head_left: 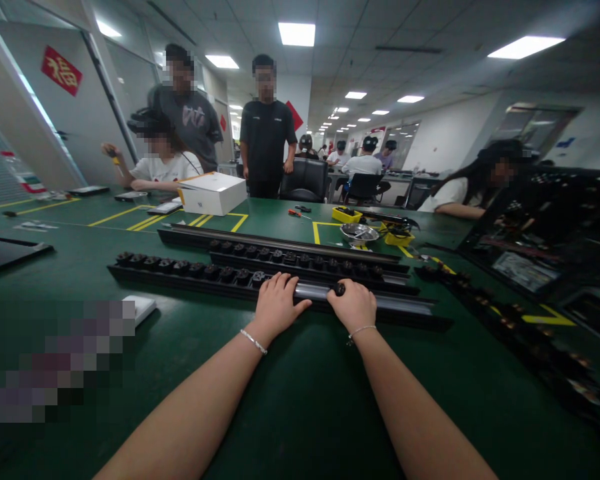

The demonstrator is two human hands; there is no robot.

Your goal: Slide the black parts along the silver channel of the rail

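Observation:
A long black channel rail (410,311) lies crosswise on the green table in front of me. Its left part carries a row of small round black parts (180,267); the stretch between and right of my hands shows a bare silvery inside. My left hand (277,303) rests on the rail at the right end of that row, fingers laid over it and thumb apart. Held in the fingers of my right hand (353,305) is a small black round part (339,289), over the bare stretch. Behind lies a second rail (400,285) with similar parts.
A third black rail (280,241) lies farther back. Beyond it are a white box (213,195), a metal bowl (359,233), yellow bins (347,215) and a screwdriver (296,213). More black parts (520,327) run along the right. Several people sit or stand around the table.

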